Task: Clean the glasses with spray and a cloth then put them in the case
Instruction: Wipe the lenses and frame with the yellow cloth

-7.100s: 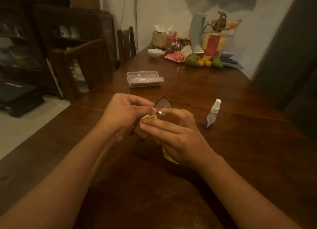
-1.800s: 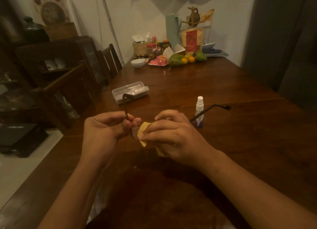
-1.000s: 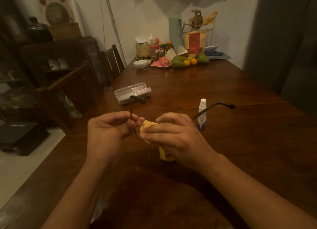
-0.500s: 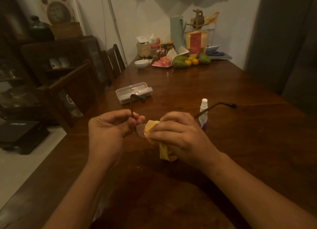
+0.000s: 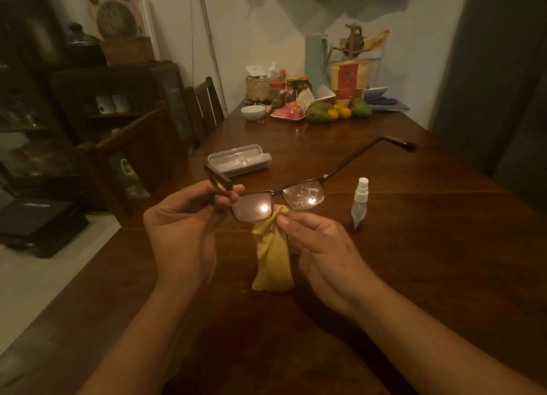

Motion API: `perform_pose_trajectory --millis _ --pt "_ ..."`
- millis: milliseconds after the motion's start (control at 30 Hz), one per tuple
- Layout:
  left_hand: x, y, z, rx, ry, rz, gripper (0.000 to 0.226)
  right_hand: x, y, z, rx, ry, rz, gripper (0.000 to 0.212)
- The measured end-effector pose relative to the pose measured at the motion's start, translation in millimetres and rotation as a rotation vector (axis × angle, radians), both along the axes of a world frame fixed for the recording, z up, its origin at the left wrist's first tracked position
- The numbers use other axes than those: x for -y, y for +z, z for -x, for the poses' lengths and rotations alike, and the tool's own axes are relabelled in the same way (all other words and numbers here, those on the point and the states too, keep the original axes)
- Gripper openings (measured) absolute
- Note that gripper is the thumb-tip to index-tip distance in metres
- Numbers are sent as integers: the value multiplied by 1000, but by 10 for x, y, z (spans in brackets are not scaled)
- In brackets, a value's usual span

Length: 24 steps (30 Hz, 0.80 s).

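Note:
Dark-framed glasses are held up above the wooden table, both lenses facing me. My left hand pinches the frame at its left hinge, where the left arm is folded. The right arm sticks out far to the right. The right lens looks smeared with droplets. My right hand pinches the top of a yellow cloth, which hangs down just below the bridge. A small spray bottle with a white nozzle stands right of the glasses. The clear plastic case lies behind them, open.
At the table's far end are a white bowl, a pink plate, jars, a woven basket, green and orange fruit and a red-labelled bag. Wooden chairs line the left side, with a dark cabinet behind them.
My right hand has slid off the lenses and dropped lower, so the cloth now hangs loose. Both lenses are uncovered, and the glasses are turned to face me.

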<state>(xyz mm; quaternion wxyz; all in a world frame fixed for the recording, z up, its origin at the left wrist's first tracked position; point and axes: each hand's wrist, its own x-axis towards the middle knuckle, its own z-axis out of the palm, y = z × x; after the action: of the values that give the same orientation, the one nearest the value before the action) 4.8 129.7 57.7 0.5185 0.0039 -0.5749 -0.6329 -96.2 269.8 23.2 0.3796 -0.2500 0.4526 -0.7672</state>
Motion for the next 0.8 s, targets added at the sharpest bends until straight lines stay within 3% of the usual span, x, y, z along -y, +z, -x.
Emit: perform_pose_trajectory --millis 100,200,400,633,800 --pt "-26 -27 37 22 8 31 13 15 36 -37 189 62 83 26" --pt "-26 -51 39 18 -33 39 21 -12 68 -39 285 138 167 33" --pt "-40 -46 24 36 -11 168 32 -45 64 -54 211 282 207 48" --pt "0 -36 -3 73 35 192 47 -29 41 -44 222 191 116 23" --pt "-39 -32 -17 117 55 222 45 -30 100 -82 280 141 155 25"
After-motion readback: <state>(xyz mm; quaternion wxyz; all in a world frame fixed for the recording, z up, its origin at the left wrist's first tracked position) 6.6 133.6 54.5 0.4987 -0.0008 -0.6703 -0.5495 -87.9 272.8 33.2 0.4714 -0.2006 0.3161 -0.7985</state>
